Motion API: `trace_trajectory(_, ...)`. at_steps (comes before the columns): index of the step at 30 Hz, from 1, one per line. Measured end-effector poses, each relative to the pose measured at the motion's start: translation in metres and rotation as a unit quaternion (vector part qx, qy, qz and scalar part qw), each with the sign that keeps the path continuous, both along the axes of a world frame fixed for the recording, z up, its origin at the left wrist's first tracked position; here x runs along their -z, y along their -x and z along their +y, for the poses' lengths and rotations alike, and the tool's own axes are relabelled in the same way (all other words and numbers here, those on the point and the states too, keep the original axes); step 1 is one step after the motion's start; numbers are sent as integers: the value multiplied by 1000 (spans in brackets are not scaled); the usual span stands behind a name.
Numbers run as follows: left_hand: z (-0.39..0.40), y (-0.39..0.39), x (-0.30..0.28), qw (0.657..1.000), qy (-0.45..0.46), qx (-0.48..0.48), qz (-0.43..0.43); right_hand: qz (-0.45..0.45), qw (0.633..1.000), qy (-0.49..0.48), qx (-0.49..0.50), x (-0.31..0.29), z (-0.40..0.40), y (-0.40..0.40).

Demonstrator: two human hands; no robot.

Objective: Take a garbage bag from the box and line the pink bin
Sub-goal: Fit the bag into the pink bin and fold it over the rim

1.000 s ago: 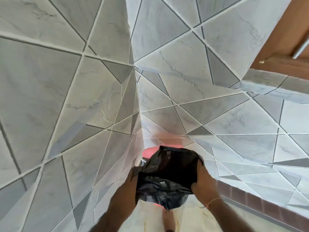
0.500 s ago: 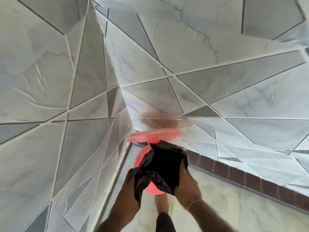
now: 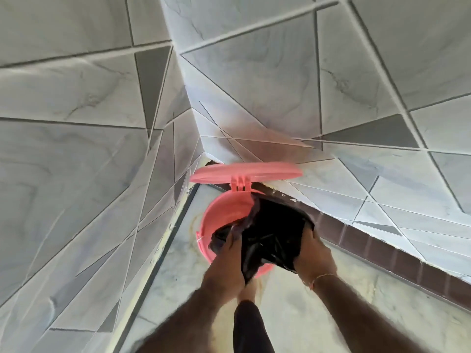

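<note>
Black garbage bag (image 3: pixel 274 233): held open over the pink bin (image 3: pixel 219 212), lid (image 3: pixel 246 171) raised, in a tiled corner. Left hand (image 3: pixel 226 268) and right hand (image 3: pixel 314 256) are each closed on the bag's mouth. Risk, as judged: the thin film may slip off the rim or the lid may drop if the foot pedal is released. Since half a second ago, the bag is spread wider across the bin.

The bin (image 3: pixel 224 215) and its lid (image 3: pixel 244 171) are pink, the bag (image 3: pixel 275 233) in it is black, and the wall (image 3: pixel 280 80) behind the bin is grey-white with dark triangles.
</note>
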State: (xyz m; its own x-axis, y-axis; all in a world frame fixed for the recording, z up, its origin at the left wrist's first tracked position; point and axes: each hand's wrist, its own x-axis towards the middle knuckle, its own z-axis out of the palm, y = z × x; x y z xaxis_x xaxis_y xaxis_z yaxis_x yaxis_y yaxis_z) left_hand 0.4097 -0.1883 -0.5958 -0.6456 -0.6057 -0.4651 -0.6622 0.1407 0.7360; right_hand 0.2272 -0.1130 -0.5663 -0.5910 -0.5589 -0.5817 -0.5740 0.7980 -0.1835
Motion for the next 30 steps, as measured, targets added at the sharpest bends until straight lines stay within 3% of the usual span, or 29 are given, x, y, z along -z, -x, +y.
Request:
trace_trajectory(5, -39, -53, 41, 995, 31, -100, 8, 35, 997, 21, 65, 41, 8, 18)
trace_trajectory(7, -23, -67, 50, 993, 35, -109, -22, 18, 999, 1, -27, 55, 16, 5)
trace_trajectory(10, 23, -84, 65, 993, 32, -8, -116, -4, 990, -63, -123, 74, 28, -8)
trace_trajectory(13, 40, -106, 88, 991, 16, -44, -124, 7, 995, -82, -50, 87, 34, 8)
trace_trajectory(23, 25, -127, 145, 962, -2, -102, -253, -18, 993, -111, -45, 142, 55, 27)
trace_trajectory(30, -40, -107, 171, 965, 75, -129, -214, -4, 1000, -8, -17, 162, 13, 53)
